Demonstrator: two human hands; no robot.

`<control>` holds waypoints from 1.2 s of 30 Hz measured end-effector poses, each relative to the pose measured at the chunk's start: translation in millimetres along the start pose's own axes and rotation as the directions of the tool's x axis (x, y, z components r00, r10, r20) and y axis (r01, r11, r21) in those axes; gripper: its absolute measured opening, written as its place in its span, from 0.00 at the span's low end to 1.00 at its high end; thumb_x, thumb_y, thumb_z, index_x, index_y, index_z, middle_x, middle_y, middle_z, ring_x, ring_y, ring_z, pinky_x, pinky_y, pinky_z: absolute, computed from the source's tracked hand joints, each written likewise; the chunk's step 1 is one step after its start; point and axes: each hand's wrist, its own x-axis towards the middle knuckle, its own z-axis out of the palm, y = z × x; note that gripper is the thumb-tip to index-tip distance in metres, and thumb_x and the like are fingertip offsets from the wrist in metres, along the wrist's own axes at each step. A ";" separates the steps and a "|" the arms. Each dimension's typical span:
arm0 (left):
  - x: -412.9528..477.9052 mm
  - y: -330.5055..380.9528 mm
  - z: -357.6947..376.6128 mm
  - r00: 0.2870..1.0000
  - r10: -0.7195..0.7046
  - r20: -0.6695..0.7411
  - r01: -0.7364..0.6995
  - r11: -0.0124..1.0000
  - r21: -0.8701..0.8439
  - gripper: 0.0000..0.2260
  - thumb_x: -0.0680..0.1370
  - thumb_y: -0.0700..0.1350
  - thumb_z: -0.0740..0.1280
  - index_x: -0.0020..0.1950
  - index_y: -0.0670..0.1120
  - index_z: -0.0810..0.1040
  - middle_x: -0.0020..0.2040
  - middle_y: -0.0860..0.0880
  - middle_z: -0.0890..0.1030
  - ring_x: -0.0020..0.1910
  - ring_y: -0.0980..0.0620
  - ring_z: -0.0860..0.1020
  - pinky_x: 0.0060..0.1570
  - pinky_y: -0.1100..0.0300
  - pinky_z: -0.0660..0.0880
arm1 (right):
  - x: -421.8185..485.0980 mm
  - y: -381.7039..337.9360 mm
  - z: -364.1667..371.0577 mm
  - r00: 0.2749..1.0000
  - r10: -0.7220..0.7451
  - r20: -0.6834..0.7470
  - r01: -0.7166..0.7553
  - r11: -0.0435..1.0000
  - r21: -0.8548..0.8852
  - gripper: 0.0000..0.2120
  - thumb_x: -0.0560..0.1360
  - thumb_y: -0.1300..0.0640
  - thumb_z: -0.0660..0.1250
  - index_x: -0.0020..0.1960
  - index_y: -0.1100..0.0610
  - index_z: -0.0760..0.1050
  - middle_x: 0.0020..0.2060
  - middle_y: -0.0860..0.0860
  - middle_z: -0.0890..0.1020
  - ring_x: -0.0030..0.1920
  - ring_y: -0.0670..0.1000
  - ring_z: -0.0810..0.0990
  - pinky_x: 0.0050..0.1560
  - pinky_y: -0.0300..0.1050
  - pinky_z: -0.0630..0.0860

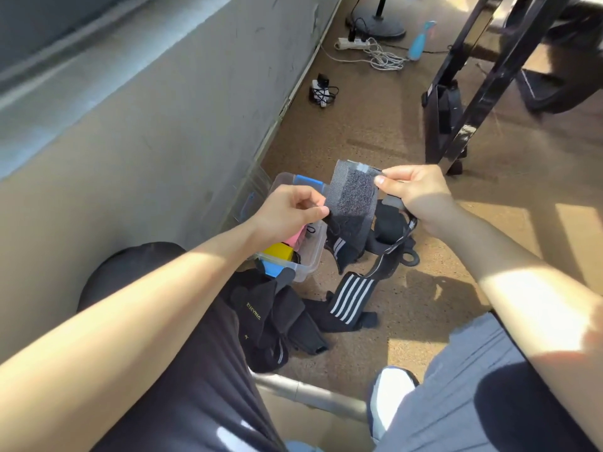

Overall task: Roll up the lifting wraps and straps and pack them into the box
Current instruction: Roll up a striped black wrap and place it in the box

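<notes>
I hold a black wrist wrap (352,203) up in the air, its grey velcro patch facing me. My left hand (290,212) pinches its left edge and my right hand (414,192) pinches its top right corner. The striped end hangs down over the clear plastic box (310,262) on the floor, which holds yellow, pink and blue items. More black wraps and straps lie on the floor: a white-striped wrap (352,298), a pile with gold lettering (270,318) and a strap with a ring (394,249).
A grey wall (146,141) runs along the left. A black equipment frame (473,102) stands at the back right. Power strips and cables (368,48) lie by the far wall. A metal bar (310,393) and my legs fill the foreground.
</notes>
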 end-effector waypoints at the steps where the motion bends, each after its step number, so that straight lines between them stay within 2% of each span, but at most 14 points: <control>1: -1.1 0.7 0.6 1.000 -0.005 0.023 0.005 1.000 -0.008 0.06 0.79 0.40 0.73 0.42 0.41 0.81 0.36 0.51 0.76 0.34 0.59 0.72 0.39 0.70 0.69 | 0.6 0.3 -0.2 1.000 -0.011 0.006 0.012 0.999 -0.032 0.11 0.76 0.63 0.74 0.57 0.65 0.82 0.51 0.55 0.83 0.31 0.33 0.80 0.34 0.26 0.74; 3: -2.9 3.5 1.6 0.998 -0.019 0.063 0.022 0.998 -0.050 0.11 0.79 0.44 0.73 0.47 0.36 0.81 0.40 0.46 0.77 0.41 0.54 0.73 0.45 0.65 0.70 | 0.9 1.2 -1.4 0.999 -0.021 0.042 0.026 0.993 -0.115 0.08 0.75 0.60 0.76 0.53 0.59 0.85 0.50 0.53 0.85 0.38 0.38 0.83 0.43 0.33 0.80; 6: -2.7 7.6 0.5 0.998 -0.052 0.031 0.056 0.986 -0.159 0.07 0.80 0.46 0.72 0.49 0.43 0.82 0.45 0.49 0.81 0.46 0.58 0.79 0.53 0.65 0.75 | -1.5 2.2 -1.1 0.984 -0.044 0.171 0.078 0.977 -0.199 0.05 0.74 0.57 0.77 0.49 0.50 0.86 0.45 0.51 0.88 0.46 0.47 0.85 0.55 0.46 0.81; 9: -0.3 7.5 -0.3 0.996 -0.091 0.004 0.090 0.982 -0.169 0.12 0.81 0.51 0.70 0.51 0.41 0.84 0.44 0.52 0.84 0.42 0.64 0.81 0.47 0.70 0.76 | -12.0 2.2 4.9 0.957 -0.087 0.277 0.154 0.960 -0.232 0.07 0.74 0.59 0.77 0.50 0.50 0.87 0.43 0.45 0.88 0.44 0.40 0.84 0.48 0.33 0.77; 11: 0.2 4.2 -1.5 0.991 -0.133 -0.015 0.127 0.968 -0.215 0.13 0.80 0.50 0.71 0.52 0.39 0.85 0.45 0.48 0.85 0.44 0.58 0.82 0.55 0.58 0.80 | -19.7 1.1 8.1 0.931 -0.155 0.329 0.255 0.924 -0.284 0.08 0.73 0.59 0.78 0.52 0.52 0.87 0.42 0.41 0.86 0.42 0.36 0.83 0.43 0.27 0.74; 13: 0.2 2.2 -3.3 0.992 -0.125 -0.025 0.115 0.963 -0.246 0.09 0.79 0.45 0.73 0.53 0.40 0.85 0.48 0.43 0.85 0.48 0.51 0.82 0.61 0.45 0.78 | -21.8 1.2 8.3 0.900 -0.186 0.394 0.325 0.889 -0.322 0.09 0.72 0.57 0.79 0.51 0.50 0.87 0.41 0.39 0.85 0.42 0.35 0.82 0.45 0.30 0.74; 17: -2.4 5.6 -5.6 0.999 -0.024 0.035 0.031 0.980 -0.194 0.07 0.81 0.36 0.69 0.57 0.45 0.83 0.45 0.53 0.86 0.44 0.57 0.84 0.41 0.60 0.81 | -11.5 1.5 -0.3 0.943 -0.038 0.329 0.119 0.966 -0.228 0.14 0.73 0.52 0.78 0.58 0.46 0.84 0.28 0.35 0.79 0.32 0.36 0.77 0.44 0.41 0.73; 20: -6.5 9.6 -7.0 0.982 -0.006 0.189 0.024 0.995 -0.097 0.07 0.83 0.36 0.66 0.56 0.45 0.81 0.45 0.51 0.84 0.44 0.55 0.83 0.41 0.53 0.81 | -10.0 -1.5 -3.8 0.930 0.032 0.366 0.048 0.977 -0.207 0.20 0.74 0.51 0.77 0.65 0.42 0.80 0.42 0.43 0.86 0.46 0.44 0.84 0.60 0.47 0.77; 23: -9.6 11.7 -8.5 0.962 0.024 0.273 -0.002 0.997 -0.080 0.05 0.83 0.35 0.65 0.57 0.39 0.79 0.48 0.44 0.81 0.49 0.49 0.81 0.52 0.39 0.80 | -14.4 -5.0 -2.0 0.823 0.107 0.557 -0.003 0.983 -0.185 0.18 0.78 0.56 0.73 0.66 0.44 0.79 0.47 0.52 0.88 0.52 0.50 0.87 0.61 0.48 0.78; 26: -11.2 13.6 -10.2 0.962 0.044 0.271 -0.027 0.997 -0.067 0.04 0.83 0.36 0.65 0.56 0.38 0.78 0.47 0.44 0.80 0.48 0.50 0.81 0.49 0.44 0.81 | -14.8 -6.4 -0.3 0.765 0.131 0.631 -0.014 0.982 -0.187 0.16 0.79 0.56 0.71 0.66 0.48 0.80 0.52 0.50 0.88 0.56 0.51 0.86 0.64 0.50 0.78; 28: -11.6 15.2 -12.0 0.969 0.050 0.243 -0.037 0.998 -0.057 0.04 0.83 0.35 0.65 0.57 0.36 0.77 0.45 0.45 0.80 0.43 0.55 0.82 0.37 0.57 0.80 | -15.2 -9.1 -1.4 0.743 0.133 0.656 -0.024 0.985 -0.171 0.15 0.80 0.55 0.70 0.66 0.50 0.79 0.48 0.46 0.88 0.51 0.47 0.87 0.54 0.41 0.81; 31: -11.4 17.0 -14.1 0.974 0.060 0.217 -0.056 0.998 -0.025 0.06 0.83 0.34 0.64 0.59 0.35 0.77 0.45 0.44 0.80 0.40 0.59 0.80 0.31 0.67 0.74 | -16.0 -13.7 -2.7 0.720 0.141 0.680 -0.045 0.987 -0.157 0.14 0.82 0.59 0.66 0.68 0.55 0.74 0.29 0.37 0.82 0.28 0.36 0.79 0.29 0.26 0.71; 34: -11.1 15.3 -15.3 0.964 0.052 0.261 -0.043 0.998 -0.038 0.08 0.82 0.35 0.66 0.60 0.40 0.79 0.50 0.37 0.82 0.46 0.52 0.82 0.38 0.59 0.78 | -18.4 -17.5 -2.4 0.680 0.206 0.704 -0.075 0.974 -0.212 0.12 0.79 0.60 0.70 0.62 0.57 0.77 0.34 0.46 0.85 0.30 0.41 0.80 0.31 0.33 0.74; 36: -10.0 11.2 -15.7 0.967 0.035 0.251 -0.031 0.999 -0.021 0.07 0.81 0.34 0.68 0.58 0.39 0.81 0.49 0.36 0.83 0.48 0.48 0.82 0.50 0.50 0.80 | -15.7 -15.5 -5.1 0.736 0.190 0.649 -0.059 0.974 -0.218 0.09 0.75 0.60 0.76 0.50 0.57 0.77 0.36 0.54 0.85 0.34 0.51 0.81 0.35 0.43 0.74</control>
